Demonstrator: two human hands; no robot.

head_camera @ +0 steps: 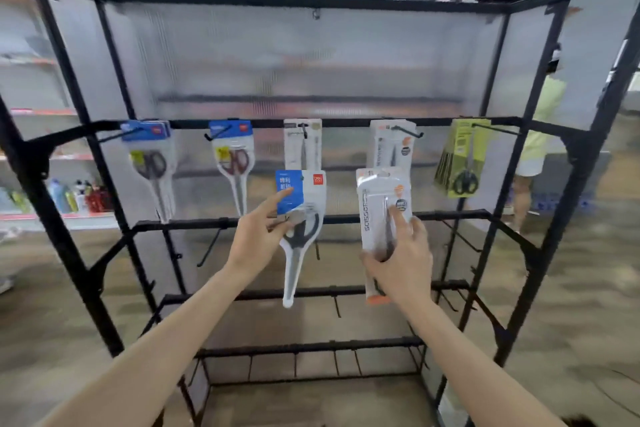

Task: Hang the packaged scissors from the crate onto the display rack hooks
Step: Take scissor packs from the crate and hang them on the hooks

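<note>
Behind everything stands a black metal display rack backed by ribbed translucent panels, on a grey-brown floor; shop shelves show blurred at far left, and a person in a pale green top stands at far right. Its upper rail carries five hooks, each already hung with carded scissors: two blue-headed packs at left, a white card in the middle, a white-and-orange pack, and a lime-green stack at right. The rails below hold bare hooks.

The left hand holds a blue-and-white blister pack of grey-handled scissors, fingers curled on its left edge and forefinger laid across the blue card. It hangs nearly upright, tip down, its hang hole just below the middle hook. The right hand pinches a clear-fronted white pack marked SCISSORS with an orange foot, thumb at the left edge and fingers on the face. Its long axis is upright too, and its top sits directly beneath the matching white-and-orange pack, so lifting it up and onto that hook looks like the nearer move. No crate is in view.
</note>
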